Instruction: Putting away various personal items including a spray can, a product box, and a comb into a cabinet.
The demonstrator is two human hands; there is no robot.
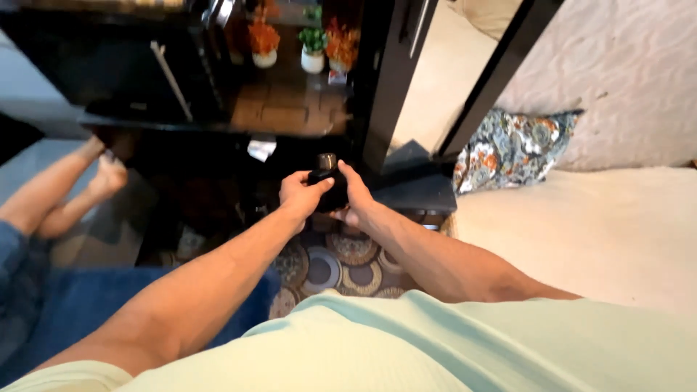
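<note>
Centre frame, left hand (pixel 301 197) and right hand (pixel 356 199) both clasp a small black device (pixel 324 181) with a silvery top, above the patterned rug (pixel 341 265); best kept level and steady, fingers wrapped firmly.

"Was there room ahead of the hands?"

"Little. The dark cabinet (pixel 181 80) stood close in front, small potted plants (pixel 314 45) on its shelf. Another person's bare feet (pixel 102 178) blocked the left; the bed (pixel 581 232) and patterned cushion (pixel 512 149) hemmed the right."

"Below?"

"Open patterned rug (pixel 341 265)."
</note>
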